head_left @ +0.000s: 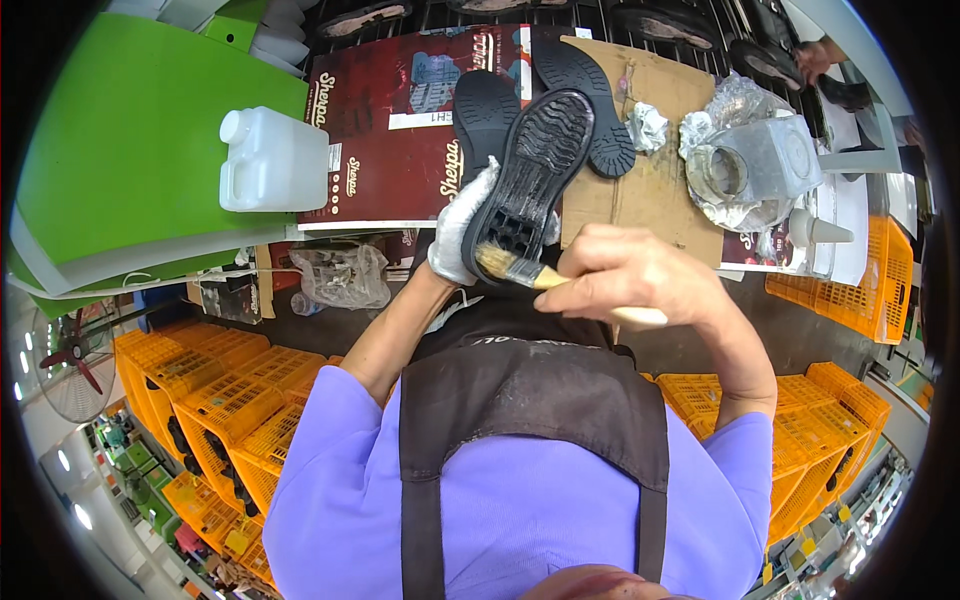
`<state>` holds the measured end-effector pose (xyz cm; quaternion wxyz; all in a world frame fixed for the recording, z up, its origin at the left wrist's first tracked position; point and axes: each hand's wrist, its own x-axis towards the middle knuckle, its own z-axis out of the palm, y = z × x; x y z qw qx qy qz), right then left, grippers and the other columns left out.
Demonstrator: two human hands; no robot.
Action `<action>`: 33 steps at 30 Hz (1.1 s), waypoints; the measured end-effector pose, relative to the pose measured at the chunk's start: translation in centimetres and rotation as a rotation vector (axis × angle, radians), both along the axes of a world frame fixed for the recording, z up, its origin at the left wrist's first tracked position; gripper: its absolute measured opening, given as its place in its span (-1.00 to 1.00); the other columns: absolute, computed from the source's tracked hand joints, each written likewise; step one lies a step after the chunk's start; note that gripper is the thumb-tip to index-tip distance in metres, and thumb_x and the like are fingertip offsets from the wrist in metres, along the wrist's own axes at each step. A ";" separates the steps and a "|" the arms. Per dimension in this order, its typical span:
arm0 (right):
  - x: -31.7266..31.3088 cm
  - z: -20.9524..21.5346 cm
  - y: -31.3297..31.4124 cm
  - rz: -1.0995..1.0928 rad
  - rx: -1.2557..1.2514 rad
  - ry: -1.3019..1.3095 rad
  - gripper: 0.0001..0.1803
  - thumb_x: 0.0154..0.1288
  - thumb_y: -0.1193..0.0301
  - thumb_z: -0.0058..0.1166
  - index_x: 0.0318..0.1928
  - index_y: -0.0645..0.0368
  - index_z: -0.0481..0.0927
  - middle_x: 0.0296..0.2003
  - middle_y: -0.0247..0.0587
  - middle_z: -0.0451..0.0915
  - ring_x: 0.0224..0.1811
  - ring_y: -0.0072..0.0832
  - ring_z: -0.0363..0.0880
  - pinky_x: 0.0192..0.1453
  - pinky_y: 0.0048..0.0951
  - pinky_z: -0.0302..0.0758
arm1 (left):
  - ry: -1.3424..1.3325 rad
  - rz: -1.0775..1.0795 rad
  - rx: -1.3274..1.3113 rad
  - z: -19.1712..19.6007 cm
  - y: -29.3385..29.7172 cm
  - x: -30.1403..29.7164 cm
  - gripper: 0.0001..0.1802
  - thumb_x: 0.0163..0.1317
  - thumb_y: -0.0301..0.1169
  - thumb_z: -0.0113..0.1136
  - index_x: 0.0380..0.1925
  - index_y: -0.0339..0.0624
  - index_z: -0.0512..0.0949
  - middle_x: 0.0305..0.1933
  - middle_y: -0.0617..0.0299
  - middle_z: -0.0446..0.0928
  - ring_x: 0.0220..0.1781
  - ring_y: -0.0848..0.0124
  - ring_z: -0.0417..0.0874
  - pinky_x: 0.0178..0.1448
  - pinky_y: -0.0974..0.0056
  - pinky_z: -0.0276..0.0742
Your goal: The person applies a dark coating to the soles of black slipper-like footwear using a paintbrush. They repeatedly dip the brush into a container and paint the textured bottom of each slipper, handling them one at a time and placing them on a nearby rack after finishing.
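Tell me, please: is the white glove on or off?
On: the white glove covers the left hand, which holds the sole; bare skin shows at the wrist.

The black shoe sole (548, 150) is held up over the front edge of the counter (350, 225), with its inside facing up. Its round toe points away and a little to the right, and its heel is close to the person. A raised rim goes all around it. The toe half has wavy bumps and looks shiny, and the heel has little square holes. The paintbrush (524, 270) is flat, with tan bristles, a metal band and a pale wooden handle. It slants down to the right, its bristles at the heel's left side.
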<state>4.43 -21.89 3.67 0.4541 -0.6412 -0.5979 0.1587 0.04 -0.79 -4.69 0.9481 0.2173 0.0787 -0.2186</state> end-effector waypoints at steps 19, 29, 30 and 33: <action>-0.5 -0.2 0.8 -0.249 -0.129 -0.211 -0.72 0.00 0.50 0.14 -0.19 0.16 0.59 -0.43 -0.27 0.40 -0.35 -0.31 0.41 -0.28 -0.34 0.43 | 0.125 -0.007 -0.047 1.3 0.3 0.2 -0.44 0.45 -0.05 -0.37 0.15 -0.27 0.33 0.03 0.04 0.52 -0.08 0.26 0.62 0.03 0.16 0.59; 0.4 -1.3 -0.7 -0.678 0.138 0.537 -0.83 0.19 0.50 0.07 -0.24 0.30 0.64 -0.45 -0.24 0.61 -0.48 -0.61 0.51 -0.36 -0.59 0.46 | -0.006 -0.155 -0.144 -0.8 1.1 -0.3 -0.34 0.41 0.06 -0.39 0.15 -0.30 0.33 -0.13 -0.08 0.56 -0.32 0.17 0.66 -0.28 0.11 0.66; 0.7 -2.0 -0.6 -0.784 0.232 0.687 -0.82 0.25 0.46 0.06 -0.24 0.31 0.64 -0.44 -0.28 0.61 -0.46 -0.66 0.50 -0.35 -0.63 0.46 | 0.007 -0.175 -0.136 -0.4 0.9 -0.2 -0.33 0.40 0.08 -0.39 0.15 -0.29 0.33 -0.14 -0.10 0.56 -0.34 0.15 0.66 -0.32 0.11 0.66; 1.0 -2.7 0.1 -0.932 0.163 0.553 -0.79 0.28 0.41 0.08 -0.23 0.32 0.64 -0.46 -0.31 0.61 -0.45 -0.70 0.50 -0.36 -0.66 0.44 | 0.045 -0.184 -0.115 -0.4 0.8 -0.6 -0.31 0.40 0.10 -0.42 0.15 -0.27 0.33 -0.16 -0.12 0.55 -0.31 0.13 0.66 -0.30 0.10 0.66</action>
